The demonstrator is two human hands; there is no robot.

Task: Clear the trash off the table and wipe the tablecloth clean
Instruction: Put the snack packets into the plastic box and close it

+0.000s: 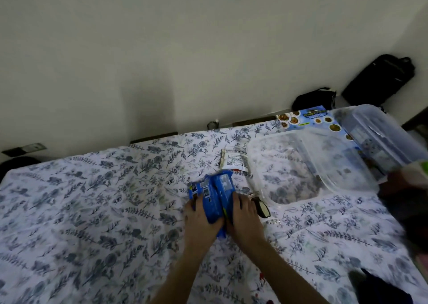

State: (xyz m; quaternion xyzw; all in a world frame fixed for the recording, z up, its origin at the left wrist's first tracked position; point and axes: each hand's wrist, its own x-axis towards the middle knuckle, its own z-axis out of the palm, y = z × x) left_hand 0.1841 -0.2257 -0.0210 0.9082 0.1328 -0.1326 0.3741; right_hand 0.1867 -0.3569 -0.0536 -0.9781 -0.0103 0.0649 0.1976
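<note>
A crumpled blue snack wrapper (215,195) lies on the white tablecloth with a blue floral print (92,199), near the middle of the table. My left hand (200,220) grips its left side and my right hand (243,218) grips its right side, both pressing it together. A white sachet wrapper (234,161) lies just beyond it. A dark sandwich biscuit (261,207) rests to the right of my right hand, with small foil scraps (273,222) near it.
A clear plastic container (347,165) and its clear tub (382,137) stand at the right on a blue printed box (308,118). Black bags (379,79) sit against the wall behind. Dark objects (382,289) lie at the lower right edge.
</note>
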